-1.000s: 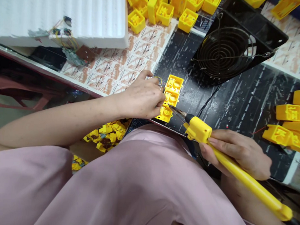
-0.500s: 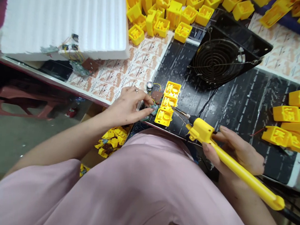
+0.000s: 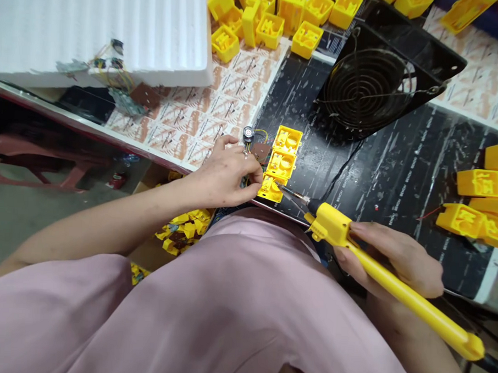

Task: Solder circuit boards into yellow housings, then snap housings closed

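Nearest, a pink cloth lap (image 3: 235, 307) across the bottom. Just above it on the right, the right hand (image 3: 394, 259), fingers wrapped tight round a long yellow plastic soldering iron (image 3: 377, 272). Long line of the iron slanted: tail end low and far right, thin metal tip high and to the left, pointing at the nearest part. Tip close to that part; touching or not, cannot tell.

On the left, the left hand (image 3: 227, 174), fingers pinched together at the left edge of three small yellow plastic box parts (image 3: 280, 166), with a few thin wires under the fingertips. Exactly what the fingers pinch, too small to tell. Box parts set in a short row on a black scratched mat (image 3: 398, 160), near its front edge, row running away from the body. Beside the row, a small brown board (image 3: 260, 152) and a little round black speaker (image 3: 248, 133) with yellow wire.

Further back, a black square fan with a round wire grille (image 3: 372, 87), tilted. Far right, more yellow plastic cases (image 3: 483, 202). At the far left, a white ribbed foam block (image 3: 103, 29) with tangled wires on its edge. At the very top, a heap of yellow square plastic shells (image 3: 277, 17).
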A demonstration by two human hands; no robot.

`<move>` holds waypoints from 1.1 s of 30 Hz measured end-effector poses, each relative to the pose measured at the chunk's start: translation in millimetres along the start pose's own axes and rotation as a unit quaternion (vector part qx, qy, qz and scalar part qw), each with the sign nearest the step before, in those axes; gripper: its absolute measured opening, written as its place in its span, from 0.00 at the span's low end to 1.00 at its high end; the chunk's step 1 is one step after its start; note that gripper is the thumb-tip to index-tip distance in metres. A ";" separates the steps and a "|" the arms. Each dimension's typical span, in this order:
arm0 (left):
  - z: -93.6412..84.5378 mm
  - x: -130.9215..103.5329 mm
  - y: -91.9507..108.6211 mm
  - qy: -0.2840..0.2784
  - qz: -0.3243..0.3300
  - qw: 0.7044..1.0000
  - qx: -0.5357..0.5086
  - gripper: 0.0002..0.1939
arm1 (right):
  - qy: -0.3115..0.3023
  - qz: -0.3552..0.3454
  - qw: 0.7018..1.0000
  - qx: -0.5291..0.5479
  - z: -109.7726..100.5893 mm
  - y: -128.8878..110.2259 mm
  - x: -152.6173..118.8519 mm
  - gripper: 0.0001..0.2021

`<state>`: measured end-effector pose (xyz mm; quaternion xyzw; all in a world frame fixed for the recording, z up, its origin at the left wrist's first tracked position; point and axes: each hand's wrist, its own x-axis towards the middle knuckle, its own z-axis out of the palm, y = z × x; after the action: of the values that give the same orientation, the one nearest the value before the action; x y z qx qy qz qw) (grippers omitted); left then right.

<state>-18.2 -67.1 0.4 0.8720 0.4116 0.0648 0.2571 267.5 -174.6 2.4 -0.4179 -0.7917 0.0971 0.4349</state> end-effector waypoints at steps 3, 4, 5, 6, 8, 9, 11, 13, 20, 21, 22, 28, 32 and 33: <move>-6.8 10.2 6.1 -0.072 -0.001 0.997 0.041 0.10 | -0.021 -0.009 0.998 0.062 0.0 0.1 5.9 0.10; -8.8 13.5 7.9 -0.092 -0.001 0.994 0.056 0.10 | -0.023 -0.011 0.997 0.067 0.4 -0.1 7.4 0.08; -10.6 16.6 9.4 -0.107 -0.001 0.992 0.070 0.09 | -0.030 -0.013 0.997 0.067 0.6 -0.5 8.5 0.08; -12.2 19.3 10.5 -0.117 -0.001 0.990 0.083 0.09 | -0.036 -0.018 0.997 0.067 0.4 -0.9 9.2 0.08; -14.8 23.3 12.0 -0.132 0.004 0.986 0.100 0.09 | -0.049 -0.024 0.996 0.070 -0.9 -1.6 9.8 0.09; -15.7 24.6 12.3 -0.136 0.007 0.985 0.104 0.09 | -0.062 -0.022 0.995 0.072 -1.8 -1.7 9.9 0.10; -17.1 26.4 12.4 -0.143 0.013 0.984 0.106 0.09 | -0.096 -0.020 0.993 0.072 -3.1 -1.0 10.4 0.10; -17.5 27.3 11.8 -0.146 0.017 0.983 0.109 0.09 | -0.119 -0.034 0.990 0.070 -2.9 1.0 12.1 0.09; -15.1 30.5 8.7 -0.120 0.026 0.990 0.065 0.08 | -0.124 -0.106 0.983 0.080 -4.8 5.4 22.8 0.10; -15.2 31.0 8.8 -0.121 0.025 0.990 0.068 0.08 | -0.127 -0.096 0.984 0.074 -7.7 5.0 22.4 0.09; -15.4 31.5 9.0 -0.124 0.026 0.989 0.074 0.08 | -0.126 -0.080 0.987 0.066 -11.0 4.6 21.2 0.07; -16.5 32.7 9.1 -0.129 0.031 0.988 0.083 0.09 | -0.089 0.027 0.995 0.047 -19.7 4.4 10.7 0.07; -16.5 32.1 6.8 -0.127 0.032 0.987 0.087 0.09 | -0.047 0.035 0.996 0.059 -15.5 8.6 2.8 0.07; -16.5 32.1 6.5 -0.130 0.032 0.987 0.091 0.08 | -0.038 0.049 0.997 0.051 -14.9 10.4 -1.3 0.12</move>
<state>1.8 -39.9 14.6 0.9056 0.3504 -0.0790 0.2256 285.3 -172.2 5.2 -0.4297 -0.7803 0.1742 0.4197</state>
